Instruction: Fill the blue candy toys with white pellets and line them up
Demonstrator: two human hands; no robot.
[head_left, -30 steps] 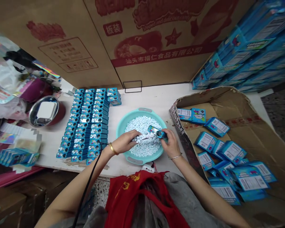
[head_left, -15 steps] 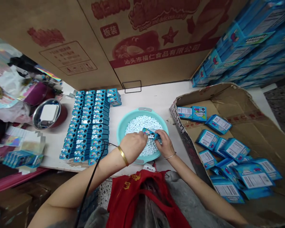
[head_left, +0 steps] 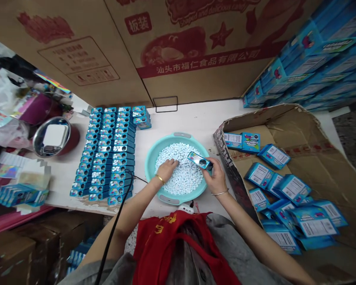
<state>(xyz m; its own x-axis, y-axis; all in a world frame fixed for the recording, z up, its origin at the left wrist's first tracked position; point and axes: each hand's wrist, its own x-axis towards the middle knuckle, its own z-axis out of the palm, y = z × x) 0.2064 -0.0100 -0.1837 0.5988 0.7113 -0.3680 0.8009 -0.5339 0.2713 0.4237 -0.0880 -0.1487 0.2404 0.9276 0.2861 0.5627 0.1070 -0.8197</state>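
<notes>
My left hand rests with its fingertips in a mass of small white-blue candies, which fill a round teal plastic basin. My right hand is at the basin's right side, gripping a small flat blue tin by one end. The tin's open face shows a shiny inside, and I cannot tell whether it holds candies. The left wrist wears a gold bangle, the right a thin silver one.
Tight rows of blue tins stand on the white table left of the basin. To the right, a flattened cardboard box holds loose blue cartons. A black cable crosses my left forearm. Stacked blue cartons stand behind.
My left hand has let go of the tin and dropped into the candies. The right hand alone now holds the tin, further right over the basin's edge.
</notes>
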